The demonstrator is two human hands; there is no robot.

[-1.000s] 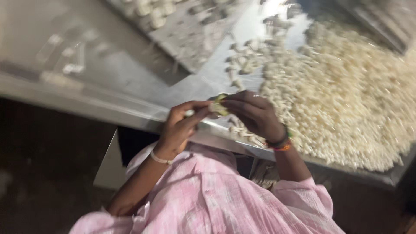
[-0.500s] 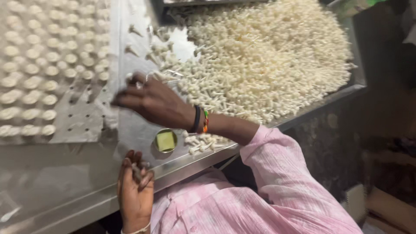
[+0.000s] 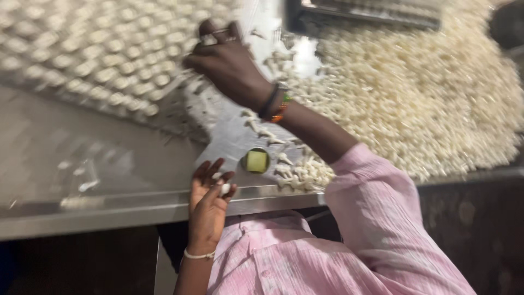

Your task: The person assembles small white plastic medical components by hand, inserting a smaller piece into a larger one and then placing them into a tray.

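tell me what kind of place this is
Probably a small workshop for hand production: a steel worktable carries a big heap of small white pieces and a perforated tray filled with them in rows, which the right hand reaches.

A steel desk (image 3: 109, 213) runs across the room with a big heap (image 3: 426, 93) of small white pieces piled on its right side. A small round tin (image 3: 256, 161) holding something yellow-green sits near the front edge. A dark metal tray (image 3: 365, 13) lies at the back.
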